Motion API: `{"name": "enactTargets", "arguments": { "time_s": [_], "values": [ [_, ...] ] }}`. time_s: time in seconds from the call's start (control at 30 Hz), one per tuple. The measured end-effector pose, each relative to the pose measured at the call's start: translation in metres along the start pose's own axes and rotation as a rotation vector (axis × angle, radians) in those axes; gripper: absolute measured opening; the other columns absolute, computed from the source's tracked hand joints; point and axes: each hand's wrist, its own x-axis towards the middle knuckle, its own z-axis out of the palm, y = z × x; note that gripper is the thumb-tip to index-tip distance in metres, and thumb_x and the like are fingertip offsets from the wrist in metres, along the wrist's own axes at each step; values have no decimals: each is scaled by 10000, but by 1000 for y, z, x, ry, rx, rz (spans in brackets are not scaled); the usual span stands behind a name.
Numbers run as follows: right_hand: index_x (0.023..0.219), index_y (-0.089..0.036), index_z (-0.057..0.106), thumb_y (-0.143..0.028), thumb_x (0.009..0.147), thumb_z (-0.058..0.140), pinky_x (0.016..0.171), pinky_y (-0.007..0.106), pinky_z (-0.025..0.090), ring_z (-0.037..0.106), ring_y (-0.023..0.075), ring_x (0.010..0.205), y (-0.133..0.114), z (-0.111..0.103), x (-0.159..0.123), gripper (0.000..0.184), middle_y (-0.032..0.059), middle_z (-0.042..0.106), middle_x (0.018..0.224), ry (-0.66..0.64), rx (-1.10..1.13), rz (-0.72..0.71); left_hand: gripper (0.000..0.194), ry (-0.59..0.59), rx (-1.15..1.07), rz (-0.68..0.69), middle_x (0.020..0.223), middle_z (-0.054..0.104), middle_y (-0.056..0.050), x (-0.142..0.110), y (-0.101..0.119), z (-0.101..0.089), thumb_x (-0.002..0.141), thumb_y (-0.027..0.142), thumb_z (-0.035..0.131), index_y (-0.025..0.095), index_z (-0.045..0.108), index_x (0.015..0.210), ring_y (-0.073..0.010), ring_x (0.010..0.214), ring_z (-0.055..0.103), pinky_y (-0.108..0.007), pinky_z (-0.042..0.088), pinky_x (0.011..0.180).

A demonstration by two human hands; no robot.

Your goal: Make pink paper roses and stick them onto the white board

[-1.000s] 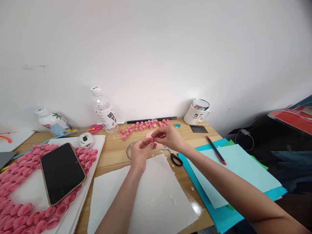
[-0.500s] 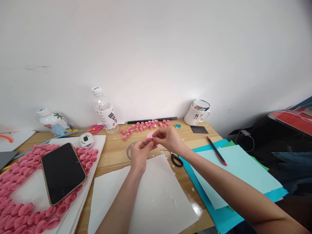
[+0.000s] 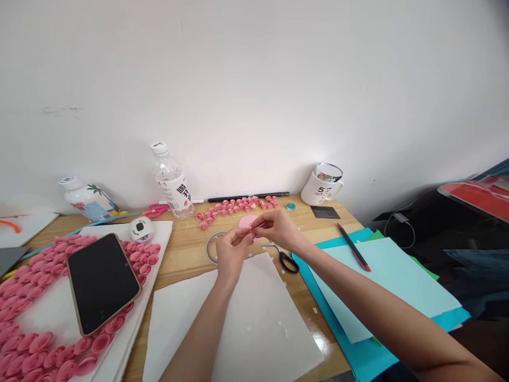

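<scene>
Between the fingertips of both hands is a small pink paper coil (image 3: 252,231), mostly hidden by the fingers. My left hand (image 3: 233,252) pinches it from the left, and my right hand (image 3: 278,228) pinches it from the right. Just behind the hands, a pink paper disc (image 3: 247,220) lies on the wooden table. Scissors with black handles (image 3: 289,262) rest beside the right wrist, their blades partly covered. A roll of tape (image 3: 210,248) lies left of my left hand. Several small rolled pink paper flowers (image 3: 230,207) are spread out farther back.
White board (image 3: 238,323) lies under my forearms. At left, a phone (image 3: 104,284) sits on a board bordered with pink paper flowers (image 3: 35,276). A bottle (image 3: 173,183) and mug (image 3: 321,184) stand near the wall. Blue paper (image 3: 382,286) with a pen (image 3: 353,246) lies right.
Both hands have shifted slightly to the right with the pink paper coil, and their fingers have changed position around it. More of the pink disc shows behind them.
</scene>
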Motion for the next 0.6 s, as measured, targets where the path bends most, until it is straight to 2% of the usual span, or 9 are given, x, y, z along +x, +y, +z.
{"name": "enactTargets", "arguments": {
  "time_s": [0.13,0.23,0.37,0.4,0.5,0.6],
  "values": [
    [673,-154,684,-127,600,590,549,218,495,663,169,646,7,-2,0,121,27,705,667,-21,0,19,139,-1,141,64,776,716,-73,0,-4,2,636,178,692,132,674,766,-207,750,678,-330,516,751],
    [675,-151,689,-108,603,573,535,195,480,657,154,628,11,-12,6,143,19,702,644,-15,-83,18,175,4,207,75,844,711,-91,1,-7,2,646,173,682,131,667,815,-208,802,670,-332,513,774],
    [679,-156,711,-83,621,562,549,165,456,651,136,638,24,-45,30,175,12,700,631,191,-494,82,181,40,294,105,882,701,-108,3,-10,-1,679,204,656,129,657,844,-213,820,662,-343,511,778],
    [689,-162,717,-83,626,564,553,164,455,649,133,633,29,-54,37,184,11,701,631,237,-610,137,180,41,310,113,879,700,-109,3,-10,-1,691,219,647,130,656,846,-215,813,662,-347,511,772],
    [710,-130,728,-69,623,581,575,200,466,655,176,666,41,-75,59,182,62,701,638,297,-709,206,175,36,339,128,864,698,-110,4,-13,-2,715,244,617,132,653,845,-219,799,663,-354,515,754],
    [742,-135,735,-51,627,591,655,225,486,662,203,758,47,-82,79,202,88,716,724,324,-759,232,173,28,370,134,869,695,-112,5,-15,-2,724,237,594,132,650,850,-215,804,660,-350,517,742]
  ]
}}
